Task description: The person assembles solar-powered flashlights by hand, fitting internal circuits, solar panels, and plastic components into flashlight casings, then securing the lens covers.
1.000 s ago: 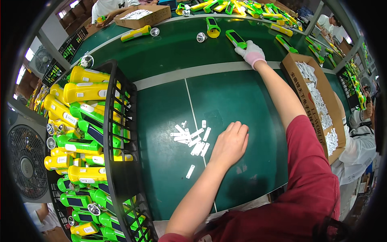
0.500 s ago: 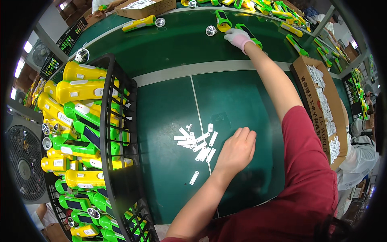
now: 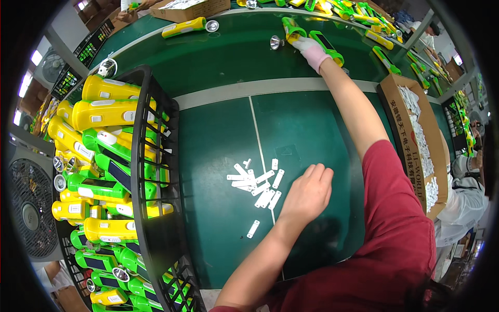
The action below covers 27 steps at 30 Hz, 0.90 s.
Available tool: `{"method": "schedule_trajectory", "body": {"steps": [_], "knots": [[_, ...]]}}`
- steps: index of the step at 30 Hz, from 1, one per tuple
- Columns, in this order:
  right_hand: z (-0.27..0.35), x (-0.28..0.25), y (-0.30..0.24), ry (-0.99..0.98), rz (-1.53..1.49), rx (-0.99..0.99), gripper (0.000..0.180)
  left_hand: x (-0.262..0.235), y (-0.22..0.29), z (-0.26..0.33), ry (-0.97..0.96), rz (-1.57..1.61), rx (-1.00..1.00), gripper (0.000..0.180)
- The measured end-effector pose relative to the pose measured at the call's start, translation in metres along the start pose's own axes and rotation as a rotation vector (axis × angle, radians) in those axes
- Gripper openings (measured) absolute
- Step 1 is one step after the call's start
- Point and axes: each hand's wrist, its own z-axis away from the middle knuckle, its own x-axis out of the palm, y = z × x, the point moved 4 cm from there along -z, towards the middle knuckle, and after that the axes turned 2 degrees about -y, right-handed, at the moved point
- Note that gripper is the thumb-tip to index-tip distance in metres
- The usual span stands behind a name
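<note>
At the far side, my right hand (image 3: 310, 51), in a white and pink glove, is closed on the end of a green and yellow flashlight (image 3: 292, 27). A silver reflector head (image 3: 275, 43) hangs off to the left of that flashlight's end. Just right of the glove lies another green flashlight (image 3: 326, 44) with a dark panel. My bare left hand (image 3: 310, 191) rests knuckles up on the green table, fingers curled together; whatever is under them is hidden. Close to its left is a loose pile of small white strips (image 3: 254, 180), and one strip (image 3: 253, 229) lies apart, nearer me.
A black plastic crate (image 3: 148, 171) packed with yellow and green flashlights stands at the left. To the right is a cardboard box (image 3: 403, 130) of small white pieces. A yellow flashlight (image 3: 184, 27) lies at the back left; many more are heaped at the back right.
My right hand has closed on the flashlight's end and tilted it, and the reflector has turned beside it. My left hand stays in place by the white strips.
</note>
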Motion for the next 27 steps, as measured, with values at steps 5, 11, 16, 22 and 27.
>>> {"method": "schedule_trajectory", "body": {"steps": [5,11,16,22,27], "knots": [[0.101,-0.065,-0.085,-0.119,-0.412,-0.024,0.022,-0.006,0.0,0.002,0.079,0.014,0.001,0.006],[0.221,-0.138,-0.146,-0.119,-0.86,0.28,0.027,-0.016,0.003,0.005,0.29,-0.011,-0.024,0.014],[0.301,-0.17,-0.156,0.094,-0.743,0.193,0.027,-0.028,-0.001,0.008,0.411,-0.217,-0.085,0.052],[0.347,-0.242,-0.18,-0.225,-0.912,0.271,0.03,-0.023,0.018,0.004,0.245,-0.242,0.05,0.057],[0.335,-0.269,-0.155,-0.177,-0.817,0.55,0.028,0.001,0.014,0.014,-0.072,0.165,-0.093,0.043]]}}
